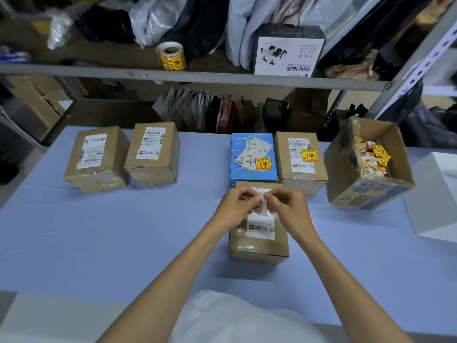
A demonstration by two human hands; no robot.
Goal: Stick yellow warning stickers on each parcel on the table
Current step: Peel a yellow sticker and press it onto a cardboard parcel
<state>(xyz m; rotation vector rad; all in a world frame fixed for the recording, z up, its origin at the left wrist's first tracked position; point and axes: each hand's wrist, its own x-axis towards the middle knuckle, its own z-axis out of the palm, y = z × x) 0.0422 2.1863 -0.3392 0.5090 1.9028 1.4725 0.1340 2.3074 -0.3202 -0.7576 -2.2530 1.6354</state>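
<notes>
Sticker (263, 209), white side showing, pinched by left hand (236, 205) and right hand (288, 206), held above near parcel (259, 249), on blue table (123, 231).

The blue parcel (237, 149) and its brown neighbour (282, 154) carry yellow stickers (263, 163); three other brown parcels (116, 154) show only white labels (92, 151).

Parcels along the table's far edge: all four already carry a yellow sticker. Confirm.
Not all four. The head view shows stickers only on the blue parcel and the right brown parcel; the far-left parcel and second-left parcel have none.
</notes>
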